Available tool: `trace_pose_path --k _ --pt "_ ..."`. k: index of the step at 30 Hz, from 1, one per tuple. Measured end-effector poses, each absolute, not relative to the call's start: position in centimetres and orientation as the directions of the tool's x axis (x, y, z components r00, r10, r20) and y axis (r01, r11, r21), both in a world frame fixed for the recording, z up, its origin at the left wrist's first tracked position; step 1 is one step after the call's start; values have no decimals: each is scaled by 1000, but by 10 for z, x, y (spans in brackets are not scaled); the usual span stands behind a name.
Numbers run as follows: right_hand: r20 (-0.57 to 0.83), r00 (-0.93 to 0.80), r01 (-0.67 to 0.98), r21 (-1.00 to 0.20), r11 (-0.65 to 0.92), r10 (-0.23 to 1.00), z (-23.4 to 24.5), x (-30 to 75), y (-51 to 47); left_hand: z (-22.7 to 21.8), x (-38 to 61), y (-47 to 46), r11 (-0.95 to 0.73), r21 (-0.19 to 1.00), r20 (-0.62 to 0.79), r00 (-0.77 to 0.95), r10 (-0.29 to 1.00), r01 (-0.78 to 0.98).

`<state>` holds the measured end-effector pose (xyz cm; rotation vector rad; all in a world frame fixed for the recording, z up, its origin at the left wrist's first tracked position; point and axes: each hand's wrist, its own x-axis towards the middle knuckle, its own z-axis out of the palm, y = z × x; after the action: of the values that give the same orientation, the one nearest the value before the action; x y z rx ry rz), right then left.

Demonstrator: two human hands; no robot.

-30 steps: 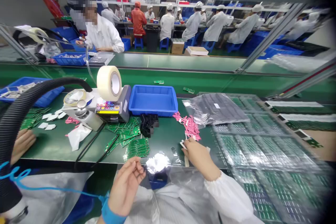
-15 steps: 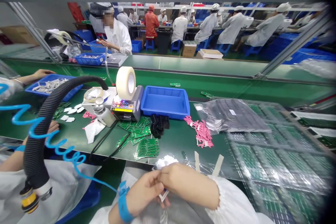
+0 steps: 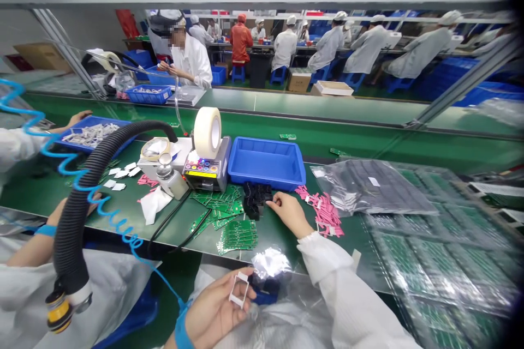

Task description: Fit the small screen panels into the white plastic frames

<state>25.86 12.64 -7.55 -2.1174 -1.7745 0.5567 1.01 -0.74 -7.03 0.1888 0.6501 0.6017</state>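
My left hand is palm up near my lap, its fingers curled round a small white rectangular plastic frame. A blue band circles its wrist. My right hand reaches over the bench, its fingers pinched together at the right edge of a pile of black plastic parts. Whatever is between those fingertips is too small to make out. Left of the black parts are loose green circuit boards, some lined up in a row. Pink strips lie to the right of my right hand.
Behind the pile stand a blue tray and a tape dispenser with a large roll. A black hose and a coiled blue cord cross the left side. Bagged grey parts and trayed boards cover the right. A co-worker's arms are at left.
My hands have separated. The right one has gone forward to the black parts, while the left has turned palm up with the white frame in view. The whole view has shifted slightly.
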Motion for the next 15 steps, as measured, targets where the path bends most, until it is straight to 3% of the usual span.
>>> trace_pose_path --k 4,8,11,15 --pt "-70 132 838 -524 -149 989 -81 266 125 -75 -10 -10 757 360 -559 524 643 -545" --pt "-4 125 794 -599 -103 992 -72 278 112 -89 -55 -9 624 429 -605 305 736 -654" --pt "88 118 746 -665 -30 989 -49 273 99 -103 -103 -8 394 422 -652 28 758 -816" --pt "137 -18 664 -739 114 990 -11 223 85 -111 -166 -14 37 445 -686 -314 656 -895"
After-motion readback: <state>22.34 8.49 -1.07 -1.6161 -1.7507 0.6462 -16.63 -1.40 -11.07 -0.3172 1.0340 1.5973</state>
